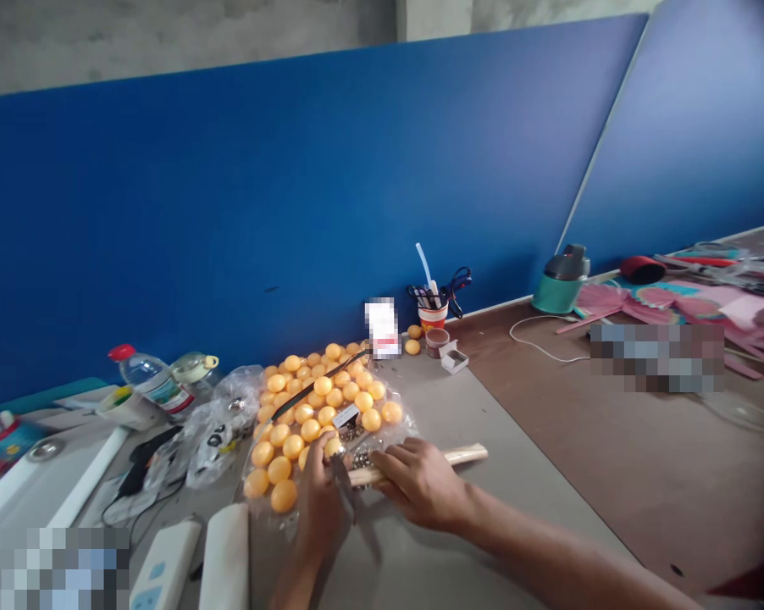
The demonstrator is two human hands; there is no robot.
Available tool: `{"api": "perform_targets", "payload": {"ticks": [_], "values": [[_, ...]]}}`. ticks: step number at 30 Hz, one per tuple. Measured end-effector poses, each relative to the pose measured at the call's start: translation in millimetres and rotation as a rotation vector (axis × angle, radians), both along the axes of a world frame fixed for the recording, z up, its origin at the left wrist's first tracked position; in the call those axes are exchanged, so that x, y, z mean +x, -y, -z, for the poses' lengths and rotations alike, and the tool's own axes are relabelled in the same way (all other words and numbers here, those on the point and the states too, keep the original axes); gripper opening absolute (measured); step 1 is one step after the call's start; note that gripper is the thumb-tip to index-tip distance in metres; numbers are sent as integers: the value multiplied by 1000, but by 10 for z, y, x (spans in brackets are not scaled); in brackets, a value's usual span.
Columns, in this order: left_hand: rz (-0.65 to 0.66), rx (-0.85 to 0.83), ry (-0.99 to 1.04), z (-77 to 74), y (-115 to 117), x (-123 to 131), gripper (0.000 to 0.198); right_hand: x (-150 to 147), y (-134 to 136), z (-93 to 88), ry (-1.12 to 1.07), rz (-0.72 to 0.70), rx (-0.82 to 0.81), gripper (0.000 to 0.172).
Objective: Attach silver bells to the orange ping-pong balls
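Observation:
My right hand [423, 481] is wrapped round the pale wooden handle [466, 455] of a hammer, gripping it close to the head. The dark metal hammer head [342, 485] hangs beside my left hand [320, 491]. An orange ping-pong ball [333, 446] is between the fingers of my left hand, near the hammer head; whether the two touch I cannot tell. Just beyond the hands, a clear plastic bag of small metal balls [362, 458] with a white label lies by many orange balls [291, 446] on a larger clear plastic sheet or bag.
On the left are a red-capped bottle [159, 383], crumpled plastic bags [210, 436] and white power strips [166, 563]. A cup of pens [433, 317] and a small open box [454, 359] stand by the blue partition [293, 212]. Pink crafts [661, 305] lie far right.

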State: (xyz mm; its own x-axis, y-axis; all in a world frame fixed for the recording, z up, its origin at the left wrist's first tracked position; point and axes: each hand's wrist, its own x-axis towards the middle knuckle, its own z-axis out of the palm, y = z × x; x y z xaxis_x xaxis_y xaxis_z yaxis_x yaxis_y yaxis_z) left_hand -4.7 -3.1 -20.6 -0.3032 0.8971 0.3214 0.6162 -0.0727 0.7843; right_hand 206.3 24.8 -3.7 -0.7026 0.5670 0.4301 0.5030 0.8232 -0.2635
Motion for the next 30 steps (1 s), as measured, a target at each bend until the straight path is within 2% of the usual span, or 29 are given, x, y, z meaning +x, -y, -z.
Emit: {"api": "perform_targets", "payload": {"ticks": [4,6,11,15,18,21,25,30], "values": [[-27,-24,-10,-31,11,19,40,10,6,-8,29,44,-35,11],[-35,-50,19,-62,9,21,41,12,6,-7,16,22,-25,12],[24,-51,76,-103,-1,10,41,-15,12,11,14,11,-18,14],[21,-64,86,-103,7,13,38,-29,25,11,41,-4,-7,15],[48,-42,67,-89,9,10,37,-26,28,-2,11,-1,-11,14],[16,-38,71,-59,-8,-2,38,-14,16,-12,37,39,-34,9],[-25,-54,81,-16,-27,-22,41,9,-5,-21,-4,21,-14,8],[-14,-27,62,42,-33,-51,36,11,-29,-27,3,69,-16,6]]}}
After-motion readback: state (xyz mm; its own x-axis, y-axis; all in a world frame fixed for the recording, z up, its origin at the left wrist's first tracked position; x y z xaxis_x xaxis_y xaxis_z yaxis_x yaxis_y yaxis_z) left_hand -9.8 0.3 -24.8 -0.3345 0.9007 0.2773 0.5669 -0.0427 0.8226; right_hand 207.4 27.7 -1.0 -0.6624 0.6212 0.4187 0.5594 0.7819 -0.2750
